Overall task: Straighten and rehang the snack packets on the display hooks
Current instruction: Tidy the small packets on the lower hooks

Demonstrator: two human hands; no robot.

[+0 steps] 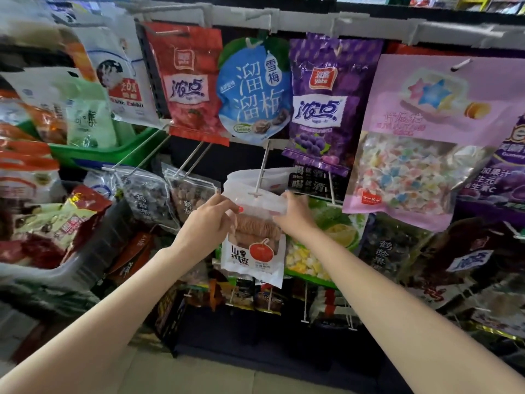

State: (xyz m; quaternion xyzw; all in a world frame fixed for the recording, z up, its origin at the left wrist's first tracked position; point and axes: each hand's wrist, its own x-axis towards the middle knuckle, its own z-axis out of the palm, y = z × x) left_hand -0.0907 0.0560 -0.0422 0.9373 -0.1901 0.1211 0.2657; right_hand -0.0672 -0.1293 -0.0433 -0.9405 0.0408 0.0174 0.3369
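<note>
On the middle white wire hook (pixel 260 177): clear-topped white packet of round brown slices (pixel 254 237), its top pinched by left hand (pixel 208 220) and right hand (pixel 295 214). Rehanging step, apparently; next, likely slide it back and level.

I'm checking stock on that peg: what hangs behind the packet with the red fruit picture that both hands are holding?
Behind the held packet, on the same hook, a second white packet shows its top edge only. The left hand, the right hand and the front packet cover everything below.
</note>
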